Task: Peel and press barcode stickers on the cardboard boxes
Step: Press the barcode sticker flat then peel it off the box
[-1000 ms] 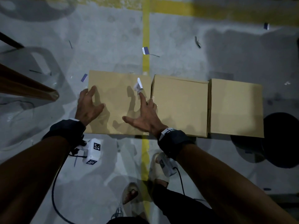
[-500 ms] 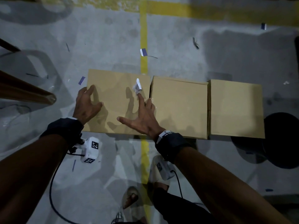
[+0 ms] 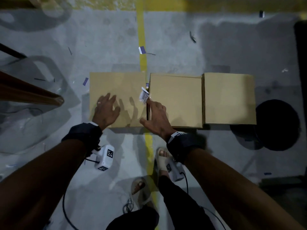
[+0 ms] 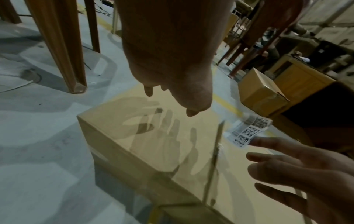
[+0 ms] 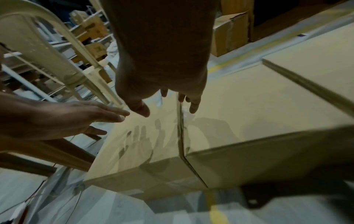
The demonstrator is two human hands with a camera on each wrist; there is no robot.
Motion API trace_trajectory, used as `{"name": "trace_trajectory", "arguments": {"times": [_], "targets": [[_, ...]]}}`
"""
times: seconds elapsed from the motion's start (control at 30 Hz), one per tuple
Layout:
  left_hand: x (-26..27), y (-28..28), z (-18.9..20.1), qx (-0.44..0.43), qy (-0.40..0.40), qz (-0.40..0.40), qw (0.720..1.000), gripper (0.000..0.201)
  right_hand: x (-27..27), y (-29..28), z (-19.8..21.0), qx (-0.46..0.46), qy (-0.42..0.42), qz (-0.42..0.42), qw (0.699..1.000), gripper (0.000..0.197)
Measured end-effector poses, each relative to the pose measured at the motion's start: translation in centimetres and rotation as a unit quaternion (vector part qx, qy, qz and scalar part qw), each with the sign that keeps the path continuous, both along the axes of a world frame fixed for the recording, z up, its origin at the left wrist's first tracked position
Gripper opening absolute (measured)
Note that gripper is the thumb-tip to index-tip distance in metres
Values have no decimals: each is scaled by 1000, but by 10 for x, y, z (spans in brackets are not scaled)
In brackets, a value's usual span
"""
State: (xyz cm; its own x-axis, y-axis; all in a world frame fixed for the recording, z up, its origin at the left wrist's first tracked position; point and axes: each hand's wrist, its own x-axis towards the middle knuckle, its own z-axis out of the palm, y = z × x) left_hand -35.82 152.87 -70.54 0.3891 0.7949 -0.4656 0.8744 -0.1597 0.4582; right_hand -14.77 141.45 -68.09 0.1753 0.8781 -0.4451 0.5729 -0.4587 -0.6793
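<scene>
While stuck to the right hand's (image 3: 155, 117) fingertip, barcode sticker (image 3: 144, 96) above box seam.

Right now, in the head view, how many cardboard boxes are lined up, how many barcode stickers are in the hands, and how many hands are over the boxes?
Boxes: 3
Sticker: 1
Hands: 2, left hand, right hand
Total: 6
</scene>
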Motion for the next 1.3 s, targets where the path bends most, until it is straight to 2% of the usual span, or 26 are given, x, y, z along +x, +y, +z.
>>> {"name": "trace_trajectory", "arguments": {"times": [0.2,0.43,0.6,0.7,0.8,0.9,1.0,1.13,1.23,1.3], "targets": [[70,-55,71,-37,-69,-101,992,68,51,-78,52,-2,-19,-116,993,45],[198,-111,139,-50,-87,-232,968,85,138,-176,101,21,-35,-305,951,34],[289,-149,163,-50,-91,-296,949,57,212,-231,115,0,-78,-400,913,16],[337,-166,166,-43,-98,-337,935,52,255,-252,110,-33,-92,-450,888,12],[379,-177,163,-54,-93,-375,921,53,294,-260,104,-28,-101,-492,864,11],[414,-180,147,-62,-82,-399,911,61,332,-260,93,-31,-115,-521,845,15],[441,-181,125,-58,-67,-411,907,57,367,-259,70,-38,-122,-546,828,22],[472,-183,95,-58,-68,-417,905,56,409,-260,28,-79,-98,-537,834,24],[492,-185,80,-67,-64,-420,903,59,427,-265,-1,-105,-78,-524,841,37],[501,-186,68,-73,-73,-428,898,68,431,-264,-10,-93,-84,-536,835,31]]}}
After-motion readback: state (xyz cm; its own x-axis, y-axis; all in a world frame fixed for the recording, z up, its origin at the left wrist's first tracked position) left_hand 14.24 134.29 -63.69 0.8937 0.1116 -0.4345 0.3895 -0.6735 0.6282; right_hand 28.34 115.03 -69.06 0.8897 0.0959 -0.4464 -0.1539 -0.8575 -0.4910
